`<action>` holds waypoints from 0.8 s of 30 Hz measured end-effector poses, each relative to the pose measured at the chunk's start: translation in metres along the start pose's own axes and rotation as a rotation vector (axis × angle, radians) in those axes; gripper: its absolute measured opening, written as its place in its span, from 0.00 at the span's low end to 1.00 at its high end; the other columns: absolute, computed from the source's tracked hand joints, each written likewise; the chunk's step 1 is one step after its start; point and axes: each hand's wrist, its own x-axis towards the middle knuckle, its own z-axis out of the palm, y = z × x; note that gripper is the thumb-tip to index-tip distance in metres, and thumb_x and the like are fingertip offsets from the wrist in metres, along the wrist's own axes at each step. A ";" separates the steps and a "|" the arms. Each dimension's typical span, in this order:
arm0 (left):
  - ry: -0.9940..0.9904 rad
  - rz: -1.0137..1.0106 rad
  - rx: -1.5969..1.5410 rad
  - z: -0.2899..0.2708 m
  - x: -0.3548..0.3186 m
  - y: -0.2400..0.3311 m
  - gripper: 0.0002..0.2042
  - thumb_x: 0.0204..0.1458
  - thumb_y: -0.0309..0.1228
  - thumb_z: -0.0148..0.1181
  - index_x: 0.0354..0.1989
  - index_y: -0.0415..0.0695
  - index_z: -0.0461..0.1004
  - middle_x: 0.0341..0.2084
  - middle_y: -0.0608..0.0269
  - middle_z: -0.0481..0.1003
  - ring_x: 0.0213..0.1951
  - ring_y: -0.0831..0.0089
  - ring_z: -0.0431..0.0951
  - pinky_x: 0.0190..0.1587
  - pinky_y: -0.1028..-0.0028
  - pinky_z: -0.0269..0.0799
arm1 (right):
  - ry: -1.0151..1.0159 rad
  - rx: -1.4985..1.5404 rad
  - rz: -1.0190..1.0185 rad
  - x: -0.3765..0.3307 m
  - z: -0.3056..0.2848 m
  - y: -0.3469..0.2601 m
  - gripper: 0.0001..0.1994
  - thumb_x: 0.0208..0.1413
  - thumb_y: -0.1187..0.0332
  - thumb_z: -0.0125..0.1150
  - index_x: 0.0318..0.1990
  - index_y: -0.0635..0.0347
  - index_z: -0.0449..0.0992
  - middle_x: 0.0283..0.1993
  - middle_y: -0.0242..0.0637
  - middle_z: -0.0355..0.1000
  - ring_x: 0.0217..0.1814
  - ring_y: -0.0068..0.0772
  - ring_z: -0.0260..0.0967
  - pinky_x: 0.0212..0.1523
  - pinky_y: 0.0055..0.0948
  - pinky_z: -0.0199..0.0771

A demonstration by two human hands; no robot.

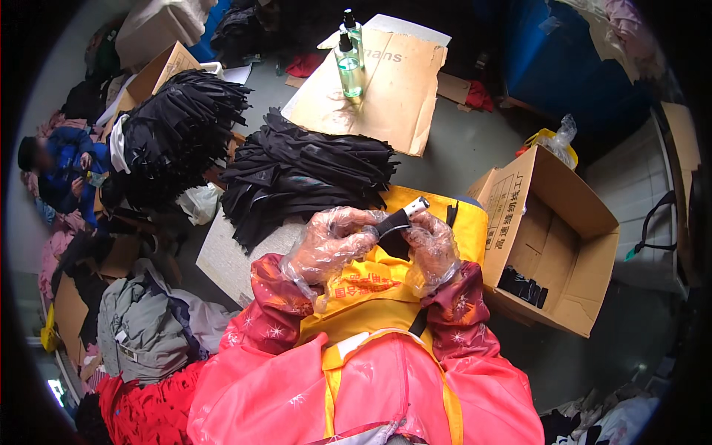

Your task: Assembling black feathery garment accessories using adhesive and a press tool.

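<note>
Both of my hands wear clear plastic gloves and meet above my yellow apron (363, 289). My left hand (330, 243) is closed, its thumb and fingers pinching a narrow black fabric strip (393, 222). A white piece (417, 207) with small dark marks shows at the strip's upper right end. Against that end my right hand (432, 251) is closed, its fingertips on the strip near the white piece. Black material hangs in a loop between the hands. Just beyond lies a large pile of black fabric strips (297, 172).
An open cardboard box (552, 245) at right holds several small black folded pieces (523, 288). Ahead, two green spray bottles (350, 70) stand on flat cardboard (400, 89). Another black bundle (178, 126) is at left. Grey clothing (141, 326) lies lower left. A person (63, 167) sits far left.
</note>
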 end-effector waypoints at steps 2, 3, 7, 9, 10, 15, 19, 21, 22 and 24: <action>-0.017 -0.015 -0.007 0.000 0.000 0.000 0.16 0.52 0.24 0.60 0.49 0.34 0.73 0.30 0.65 0.75 0.29 0.82 0.71 0.34 0.80 0.69 | -0.029 0.135 -0.075 0.001 -0.002 0.006 0.08 0.56 0.77 0.57 0.43 0.66 0.75 0.40 0.33 0.74 0.40 0.21 0.70 0.46 0.21 0.70; -0.021 -0.022 -0.004 0.001 0.001 0.000 0.16 0.52 0.24 0.59 0.49 0.34 0.73 0.30 0.65 0.75 0.29 0.82 0.71 0.34 0.80 0.69 | -0.011 0.111 -0.093 0.002 -0.003 0.007 0.08 0.56 0.76 0.57 0.43 0.65 0.75 0.40 0.33 0.74 0.40 0.21 0.69 0.46 0.21 0.70; -0.039 -0.038 0.018 0.003 0.004 0.002 0.16 0.52 0.25 0.60 0.50 0.33 0.73 0.30 0.66 0.75 0.29 0.83 0.71 0.34 0.81 0.69 | 0.002 -0.051 -0.241 0.003 -0.005 0.008 0.08 0.58 0.74 0.57 0.44 0.65 0.75 0.41 0.34 0.74 0.41 0.22 0.70 0.46 0.21 0.70; -0.014 -0.037 0.046 0.004 0.005 0.003 0.16 0.52 0.25 0.59 0.49 0.32 0.73 0.30 0.65 0.75 0.30 0.84 0.70 0.34 0.81 0.68 | 0.008 -0.235 -0.389 0.002 -0.002 0.005 0.08 0.58 0.73 0.57 0.43 0.65 0.75 0.41 0.35 0.74 0.41 0.23 0.70 0.45 0.21 0.71; 0.013 -0.061 0.060 0.004 0.006 0.003 0.16 0.52 0.25 0.59 0.48 0.32 0.73 0.30 0.65 0.75 0.30 0.84 0.70 0.34 0.81 0.68 | 0.020 -0.356 -0.481 0.001 0.001 0.002 0.08 0.58 0.72 0.57 0.43 0.65 0.75 0.41 0.35 0.74 0.41 0.23 0.71 0.45 0.21 0.71; 0.089 0.009 0.153 0.009 0.008 -0.002 0.13 0.52 0.24 0.59 0.44 0.31 0.75 0.29 0.66 0.75 0.29 0.84 0.70 0.32 0.82 0.67 | 0.088 0.454 -0.003 -0.010 0.017 -0.016 0.09 0.57 0.69 0.59 0.41 0.66 0.76 0.39 0.35 0.75 0.40 0.24 0.72 0.44 0.22 0.73; 0.107 0.030 0.240 0.013 0.009 -0.003 0.11 0.50 0.22 0.59 0.42 0.33 0.76 0.28 0.67 0.75 0.28 0.85 0.70 0.30 0.82 0.67 | 0.062 0.078 -0.145 -0.012 0.021 -0.024 0.10 0.57 0.68 0.59 0.40 0.66 0.76 0.37 0.35 0.75 0.39 0.22 0.71 0.43 0.22 0.72; 0.091 0.021 0.214 0.014 0.009 -0.001 0.11 0.50 0.21 0.58 0.43 0.33 0.76 0.27 0.68 0.74 0.28 0.85 0.69 0.30 0.82 0.67 | 0.121 -0.159 -0.231 -0.010 0.019 -0.024 0.09 0.57 0.69 0.60 0.39 0.66 0.77 0.34 0.34 0.75 0.35 0.20 0.70 0.41 0.22 0.71; 0.088 0.000 0.207 0.015 0.009 0.000 0.12 0.50 0.20 0.58 0.43 0.34 0.76 0.27 0.68 0.74 0.27 0.85 0.69 0.29 0.82 0.67 | 0.105 -0.109 -0.231 -0.009 0.018 -0.022 0.09 0.56 0.69 0.61 0.38 0.67 0.77 0.34 0.33 0.75 0.35 0.20 0.70 0.40 0.22 0.71; 0.066 0.059 0.248 0.016 0.008 0.002 0.13 0.50 0.19 0.58 0.45 0.34 0.75 0.28 0.70 0.74 0.26 0.86 0.68 0.29 0.82 0.66 | 0.114 -0.043 -0.210 -0.008 0.016 -0.018 0.08 0.54 0.71 0.62 0.38 0.68 0.77 0.32 0.33 0.75 0.33 0.21 0.70 0.39 0.22 0.71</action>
